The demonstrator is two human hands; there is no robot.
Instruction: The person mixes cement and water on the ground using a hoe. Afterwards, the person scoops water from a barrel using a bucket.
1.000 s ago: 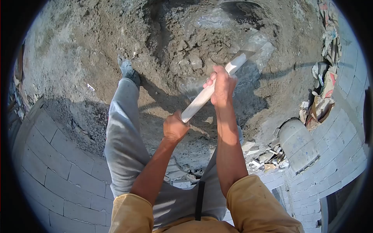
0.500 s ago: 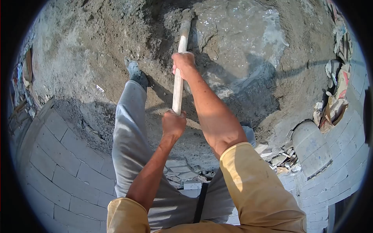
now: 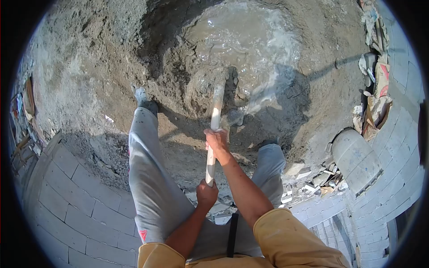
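Note:
A pale wooden tool handle [image 3: 216, 117] runs from near my waist up into wet grey mortar. The tool's head is buried under a wet lump [image 3: 201, 89], so I cannot tell whether it is a shovel or a hoe. My left hand [image 3: 207, 194] is wrapped round the handle's near end. Farther up the shaft, my right hand [image 3: 216, 140] grips it too. Beyond the lump lies a pool of watery mortar [image 3: 237, 33], ringed by a bank of sandy mix [image 3: 107, 58].
My boot [image 3: 145, 100] stands on the sandy mix at left. Block walls curve round both sides, the left wall [image 3: 80, 205] nearer. At right are a grey bucket-like container [image 3: 356, 158], torn paper sacks [image 3: 377, 111] and broken rubble [image 3: 319, 178].
Both hands have drawn the handle back toward my body, and the buried end has come nearer with a lump of wet mix. The view has shifted slightly.

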